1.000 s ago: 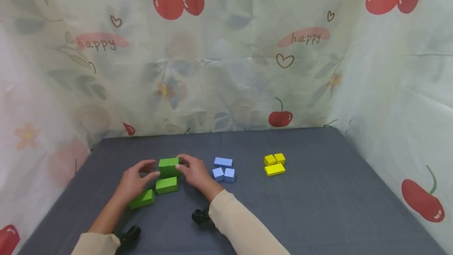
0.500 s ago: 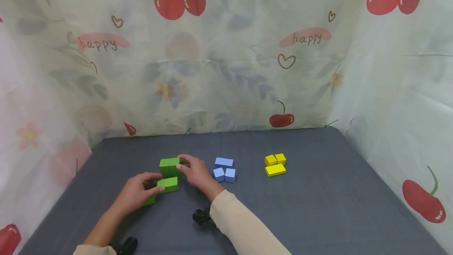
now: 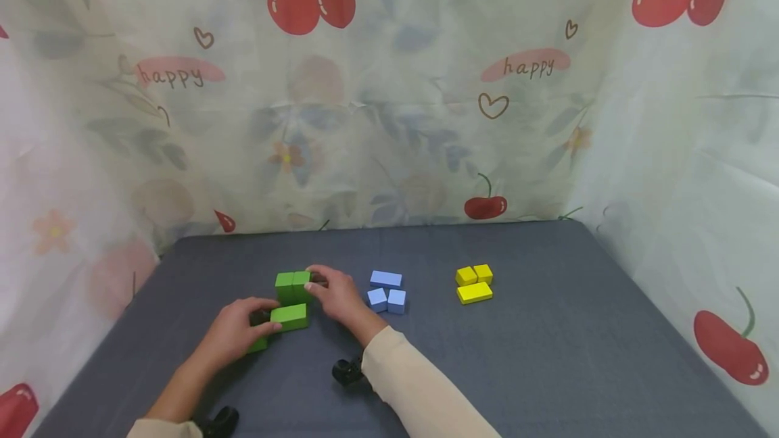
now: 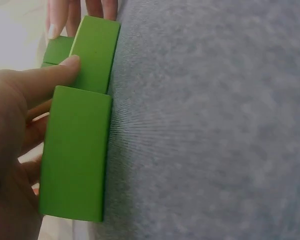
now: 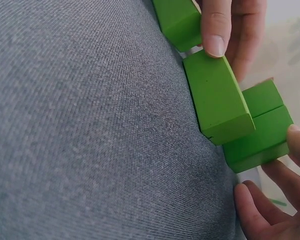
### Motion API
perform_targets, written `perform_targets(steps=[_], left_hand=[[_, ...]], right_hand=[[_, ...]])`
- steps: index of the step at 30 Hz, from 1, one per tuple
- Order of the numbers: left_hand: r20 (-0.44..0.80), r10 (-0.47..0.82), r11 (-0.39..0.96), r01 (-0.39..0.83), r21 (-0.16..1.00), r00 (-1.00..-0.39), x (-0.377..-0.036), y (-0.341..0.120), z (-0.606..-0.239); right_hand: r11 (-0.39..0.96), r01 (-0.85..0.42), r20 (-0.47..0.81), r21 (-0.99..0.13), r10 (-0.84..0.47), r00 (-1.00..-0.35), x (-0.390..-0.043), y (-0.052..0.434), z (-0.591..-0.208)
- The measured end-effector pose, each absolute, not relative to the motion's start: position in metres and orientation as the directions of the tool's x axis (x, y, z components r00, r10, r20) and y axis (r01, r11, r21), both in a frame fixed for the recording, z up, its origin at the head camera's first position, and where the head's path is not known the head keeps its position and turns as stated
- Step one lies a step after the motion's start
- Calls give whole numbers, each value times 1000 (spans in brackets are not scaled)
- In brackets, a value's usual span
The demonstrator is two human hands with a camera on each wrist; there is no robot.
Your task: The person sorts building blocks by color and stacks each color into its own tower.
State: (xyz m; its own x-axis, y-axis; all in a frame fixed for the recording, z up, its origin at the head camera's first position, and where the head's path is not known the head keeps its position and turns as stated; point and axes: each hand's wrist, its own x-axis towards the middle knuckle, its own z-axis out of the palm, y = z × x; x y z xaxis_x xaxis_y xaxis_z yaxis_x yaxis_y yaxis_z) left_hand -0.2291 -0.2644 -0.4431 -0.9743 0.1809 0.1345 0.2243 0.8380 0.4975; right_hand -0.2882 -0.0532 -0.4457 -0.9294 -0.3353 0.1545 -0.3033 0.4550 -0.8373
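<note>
My left hand (image 3: 231, 331) pinches the left end of a light green oblong block (image 3: 290, 318), thumb on its near side and fingers behind. A second green oblong block (image 4: 75, 155) lies close by under that hand, partly hidden in the head view. Just beyond the pinched block, two darker green blocks (image 3: 293, 287) stand side by side, touching each other. My right hand (image 3: 339, 297) holds their right end between thumb and index finger; in the right wrist view its thumb meets the side of the pair (image 5: 262, 137), with other fingers near the cloth.
Right of my right hand lie a blue oblong block (image 3: 386, 280) and two blue cubes (image 3: 396, 301). Farther right are a yellow oblong block (image 3: 475, 293) and two yellow cubes (image 3: 466, 276). Printed curtains (image 3: 402, 134) enclose the dark grey table (image 3: 548, 357).
My left hand has moved rightward from its spot over the nearer green block and taken hold of the middle block's left end. The right hand stays at the green pair.
</note>
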Motion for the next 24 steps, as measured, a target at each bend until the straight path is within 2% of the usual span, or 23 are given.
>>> perform_targets(steps=[6, 12, 20, 24], left_hand=[[117, 191, 846, 223, 485, -975, -230, -264, -441], [186, 205, 847, 270, 457, -961, -228, -268, -436], [180, 159, 840, 228, 492, -971, -223, -274, -416], [234, 165, 826, 264, 498, -958, -223, -278, -405]], right_hand=[[453, -305, 156, -838, -336, -929, -289, -53, -447], [456, -308, 159, -835, -336, -928, -288, -53, -447], [447, -299, 150, -843, -340, -929, -288, -53, -447], [442, -299, 151, -846, -340, -928, -288, -53, -447]])
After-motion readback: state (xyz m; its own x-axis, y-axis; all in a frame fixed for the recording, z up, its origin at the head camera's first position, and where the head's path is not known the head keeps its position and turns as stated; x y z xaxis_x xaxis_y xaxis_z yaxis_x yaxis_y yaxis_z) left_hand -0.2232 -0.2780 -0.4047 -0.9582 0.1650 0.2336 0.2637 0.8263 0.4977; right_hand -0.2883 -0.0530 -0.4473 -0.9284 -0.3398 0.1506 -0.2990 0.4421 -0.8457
